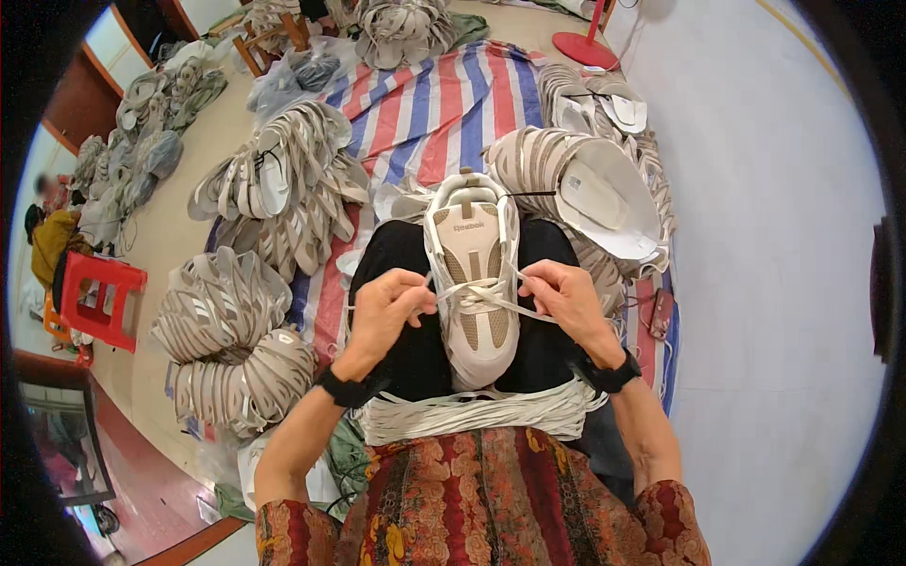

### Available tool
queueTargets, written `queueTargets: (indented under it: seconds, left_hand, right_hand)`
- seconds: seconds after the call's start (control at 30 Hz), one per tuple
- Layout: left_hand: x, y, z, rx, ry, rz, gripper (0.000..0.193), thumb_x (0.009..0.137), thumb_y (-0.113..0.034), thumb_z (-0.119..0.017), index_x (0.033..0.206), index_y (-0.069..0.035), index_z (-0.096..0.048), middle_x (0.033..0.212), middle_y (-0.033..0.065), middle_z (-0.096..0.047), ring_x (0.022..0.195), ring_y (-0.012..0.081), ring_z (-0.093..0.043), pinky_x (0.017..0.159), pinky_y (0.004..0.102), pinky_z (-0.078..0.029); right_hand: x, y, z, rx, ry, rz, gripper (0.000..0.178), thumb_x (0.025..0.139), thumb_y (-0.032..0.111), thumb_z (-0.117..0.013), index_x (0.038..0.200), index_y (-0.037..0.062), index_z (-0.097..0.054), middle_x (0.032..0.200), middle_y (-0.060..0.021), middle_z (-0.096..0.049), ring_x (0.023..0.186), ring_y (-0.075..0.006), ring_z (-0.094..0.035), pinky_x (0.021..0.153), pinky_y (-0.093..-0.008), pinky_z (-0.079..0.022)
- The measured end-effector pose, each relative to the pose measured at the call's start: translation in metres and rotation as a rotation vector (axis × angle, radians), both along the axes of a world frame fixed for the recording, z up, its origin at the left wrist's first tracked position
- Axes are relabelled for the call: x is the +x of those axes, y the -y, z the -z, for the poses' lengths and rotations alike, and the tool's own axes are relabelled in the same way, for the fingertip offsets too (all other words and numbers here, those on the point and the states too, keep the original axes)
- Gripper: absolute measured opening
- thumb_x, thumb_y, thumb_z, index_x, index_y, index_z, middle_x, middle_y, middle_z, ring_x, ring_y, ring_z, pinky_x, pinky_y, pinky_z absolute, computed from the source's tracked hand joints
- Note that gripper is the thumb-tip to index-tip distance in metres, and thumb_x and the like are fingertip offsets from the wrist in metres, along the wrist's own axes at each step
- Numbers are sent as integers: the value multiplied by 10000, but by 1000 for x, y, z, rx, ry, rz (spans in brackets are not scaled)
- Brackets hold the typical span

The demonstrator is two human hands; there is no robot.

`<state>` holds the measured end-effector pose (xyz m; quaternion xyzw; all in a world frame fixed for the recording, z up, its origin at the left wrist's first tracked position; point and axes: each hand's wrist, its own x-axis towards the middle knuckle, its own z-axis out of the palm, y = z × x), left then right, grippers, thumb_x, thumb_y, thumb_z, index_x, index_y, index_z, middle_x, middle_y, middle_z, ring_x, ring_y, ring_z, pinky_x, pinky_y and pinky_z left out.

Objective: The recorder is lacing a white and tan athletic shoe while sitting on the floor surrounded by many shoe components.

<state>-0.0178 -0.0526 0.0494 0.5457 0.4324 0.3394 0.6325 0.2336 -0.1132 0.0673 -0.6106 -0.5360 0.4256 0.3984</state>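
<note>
A beige and tan shoe upper rests on my lap, its toe toward me. Cream shoelace crosses over its lacing area in a loose knot or bow. On the left side my left hand pinches one part of the lace between thumb and fingers. Opposite it, my right hand pinches another part at the shoe's right edge. The lace stretches between both hands. A thick bundle of cream laces lies across my lap, nearer my body than the shoe.
Tied bundles of shoe uppers stand to the left and right on a striped tarp. A red stool and a person in yellow are farther left. A white wall runs along the right.
</note>
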Motion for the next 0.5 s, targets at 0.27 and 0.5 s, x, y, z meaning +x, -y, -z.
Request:
queueTargets:
  seconds: [0.27, 0.5]
  left_hand:
    - [10, 1, 13, -9, -6, -2, 76, 842, -87, -578, 846, -14, -599, 699, 31, -616, 560, 35, -504, 444, 157, -357]
    - [11, -4, 9, -112, 37, 34, 80, 835, -97, -586, 813, -20, -583, 692, 25, -593, 564, 49, -514, 459, 159, -356]
  right_hand:
    - [-5, -6, 11, 71, 95, -1, 153, 841, 134, -569, 842, -9, -622, 621, -28, -570, 546, -66, -476, 494, -227, -391]
    - [-12, -10, 12, 65, 43, 63, 146, 819, 125, -574, 815, -19, -597, 596, -36, -549, 541, -68, -473, 492, -239, -397]
